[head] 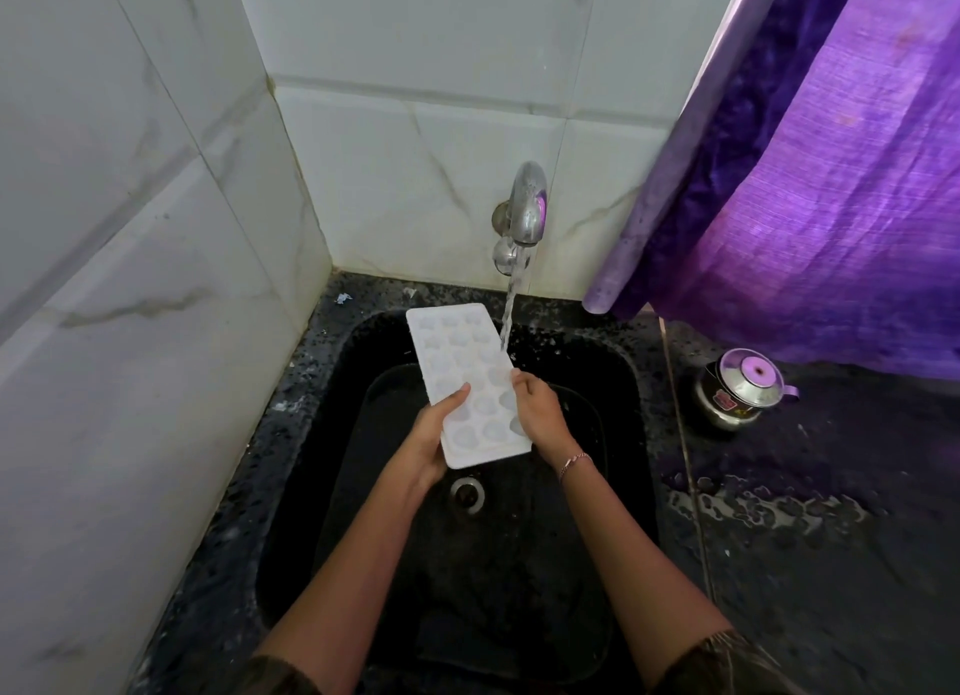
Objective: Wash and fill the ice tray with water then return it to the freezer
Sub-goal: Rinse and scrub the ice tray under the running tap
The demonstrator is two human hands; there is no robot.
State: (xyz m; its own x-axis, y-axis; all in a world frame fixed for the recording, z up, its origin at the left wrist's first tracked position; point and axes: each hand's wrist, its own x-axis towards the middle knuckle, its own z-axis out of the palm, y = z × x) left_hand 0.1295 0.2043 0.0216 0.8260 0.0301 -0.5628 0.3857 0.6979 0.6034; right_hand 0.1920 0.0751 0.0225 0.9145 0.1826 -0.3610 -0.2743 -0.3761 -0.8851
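1. Both forearms reach forward from the bottom of the view, converging over the black sink (613, 434); elbows stay wide and wrists close in.
2. The left hand (434, 434) holds the near left edge of the ice tray (465, 382). The thumb lies across the top face; the fingers are under the tray, out of sight.
3. The right hand (537, 408) grips the tray's right long edge, fingers curled over the rim. A bracelet (574, 460) sits at that wrist.
4. The hands are apart, both clamped on the tray, which lies between them.
5. The white tray is held cavities up, above the basin. Its far end extends beyond the hands toward the tap (527, 208).
6. The water stream (511, 309) falls from the tap and meets the tray's right edge just beyond the right hand's fingers.
7. The drain (467, 492) is below the hands, beside the left wrist.
8. Well right of the right hand, a lidded steel pot (737, 395) stands on the dark worktop (805, 564), under a purple curtain (831, 200).
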